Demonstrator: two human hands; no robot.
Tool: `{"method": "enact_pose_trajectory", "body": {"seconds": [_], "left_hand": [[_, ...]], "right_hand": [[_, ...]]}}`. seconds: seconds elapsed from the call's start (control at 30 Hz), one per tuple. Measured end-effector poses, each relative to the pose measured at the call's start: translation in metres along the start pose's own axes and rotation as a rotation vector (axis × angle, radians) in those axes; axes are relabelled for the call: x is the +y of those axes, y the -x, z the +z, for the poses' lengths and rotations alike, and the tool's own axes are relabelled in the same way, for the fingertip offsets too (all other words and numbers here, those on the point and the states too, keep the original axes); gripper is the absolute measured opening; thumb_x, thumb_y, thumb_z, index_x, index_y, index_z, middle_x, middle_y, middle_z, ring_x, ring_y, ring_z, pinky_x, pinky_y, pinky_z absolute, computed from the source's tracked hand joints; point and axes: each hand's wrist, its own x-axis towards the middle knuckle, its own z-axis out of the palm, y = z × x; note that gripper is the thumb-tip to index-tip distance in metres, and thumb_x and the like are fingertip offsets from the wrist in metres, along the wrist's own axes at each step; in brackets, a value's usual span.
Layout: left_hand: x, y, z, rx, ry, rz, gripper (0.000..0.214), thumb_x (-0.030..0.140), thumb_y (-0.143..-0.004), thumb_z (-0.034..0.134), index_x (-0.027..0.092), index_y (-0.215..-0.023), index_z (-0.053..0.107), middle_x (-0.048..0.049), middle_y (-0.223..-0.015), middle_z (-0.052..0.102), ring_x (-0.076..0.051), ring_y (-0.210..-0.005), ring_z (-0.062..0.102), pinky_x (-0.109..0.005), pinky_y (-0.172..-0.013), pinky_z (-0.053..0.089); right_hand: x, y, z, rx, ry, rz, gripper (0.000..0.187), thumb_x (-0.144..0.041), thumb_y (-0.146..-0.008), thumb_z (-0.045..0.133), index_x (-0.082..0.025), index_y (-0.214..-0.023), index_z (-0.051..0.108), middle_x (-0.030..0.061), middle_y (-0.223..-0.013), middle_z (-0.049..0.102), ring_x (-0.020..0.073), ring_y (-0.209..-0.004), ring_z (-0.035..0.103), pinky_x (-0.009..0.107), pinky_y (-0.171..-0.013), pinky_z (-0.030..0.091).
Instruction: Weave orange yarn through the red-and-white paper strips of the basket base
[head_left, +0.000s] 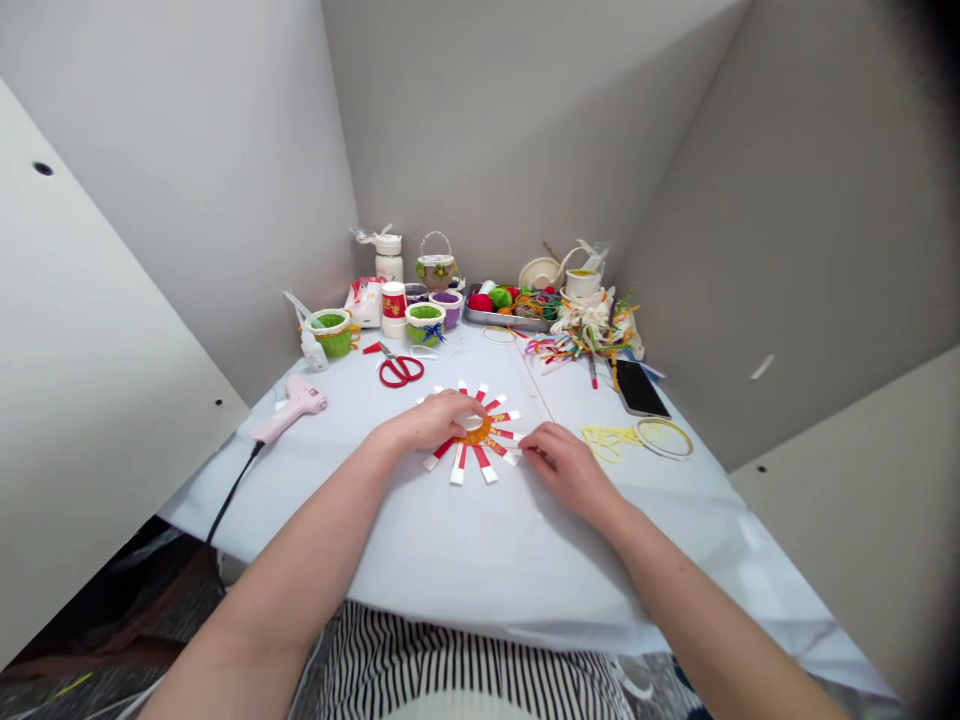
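Note:
A round sunburst of red and white paper strips (457,465) radiates from an orange ring (476,432) on the white-covered table (465,550). My left hand (431,420) rests on its upper left side, with the fingers reaching the ring and covering some strips. My right hand (566,472) is at the right side, its fingertips at the outer strip ends. Whether those fingertips pinch a strip is hidden.
A pink hot glue gun (296,405) with a black cord lies left, and red-handled scissors (400,370) lie ahead. Small woven baskets (425,323), a metal tray of yarn (506,317), a phone (639,388) and a thin hoop (664,438) stand beyond. White panels surround the table.

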Motion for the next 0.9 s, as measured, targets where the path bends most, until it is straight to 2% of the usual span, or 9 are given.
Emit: {"method": "enact_pose_trajectory", "body": {"seconds": [0.17,0.3,0.5,0.7,0.8,0.9], "left_hand": [[0.000,0.000,-0.001,-0.006,0.017,-0.009,0.040,0.011,-0.082,0.058,0.022,-0.119,0.065,-0.0062,-0.122,0.066,-0.025,-0.113,0.058,-0.036,-0.101,0.044],[-0.003,0.000,0.001,-0.006,0.044,0.014,0.039,0.010,-0.081,0.058,0.022,-0.117,0.065,-0.0064,-0.123,0.066,-0.024,-0.113,0.058,-0.036,-0.103,0.043],[-0.004,0.000,0.001,-0.005,0.072,0.035,0.037,0.011,-0.081,0.059,0.022,-0.116,0.065,-0.0052,-0.121,0.066,-0.024,-0.112,0.059,-0.035,-0.101,0.044],[-0.003,0.001,0.000,-0.024,0.084,0.024,0.038,0.007,-0.079,0.058,0.021,-0.113,0.065,-0.0051,-0.121,0.066,-0.023,-0.113,0.058,-0.035,-0.103,0.043],[-0.006,0.001,0.002,-0.020,0.095,0.040,0.038,0.006,-0.078,0.057,0.022,-0.111,0.065,-0.0042,-0.119,0.066,-0.022,-0.112,0.058,-0.034,-0.102,0.043],[-0.005,0.001,0.002,-0.011,0.094,0.043,0.038,0.006,-0.078,0.055,0.022,-0.112,0.064,-0.0041,-0.119,0.066,-0.022,-0.111,0.059,-0.034,-0.101,0.044]], "right_hand": [[-0.013,0.022,0.000,-0.115,0.093,-0.084,0.021,-0.011,-0.093,0.048,-0.020,-0.092,0.067,0.0073,-0.091,0.063,0.0200,-0.086,0.059,0.032,-0.077,0.048],[-0.013,0.021,0.001,-0.125,0.160,-0.014,0.021,-0.009,-0.090,0.050,-0.019,-0.089,0.068,0.0080,-0.090,0.063,0.0211,-0.087,0.059,0.032,-0.077,0.048],[-0.011,0.003,-0.003,-0.128,0.186,0.167,0.018,-0.012,-0.089,0.053,-0.019,-0.084,0.068,0.0064,-0.088,0.064,0.0199,-0.087,0.061,0.030,-0.077,0.047],[0.004,-0.031,-0.003,-0.195,0.116,0.214,0.011,-0.018,-0.086,0.061,-0.020,-0.078,0.069,0.0033,-0.082,0.065,0.0162,-0.077,0.060,0.026,-0.071,0.042],[0.012,-0.046,0.004,-0.121,0.154,0.255,0.013,-0.018,-0.086,0.061,-0.018,-0.074,0.067,0.0041,-0.080,0.066,0.0167,-0.078,0.059,0.026,-0.071,0.040],[0.018,-0.049,0.013,-0.070,0.164,0.254,0.014,-0.021,-0.086,0.060,-0.018,-0.073,0.065,0.0043,-0.079,0.065,0.0169,-0.078,0.057,0.026,-0.072,0.039]]}}
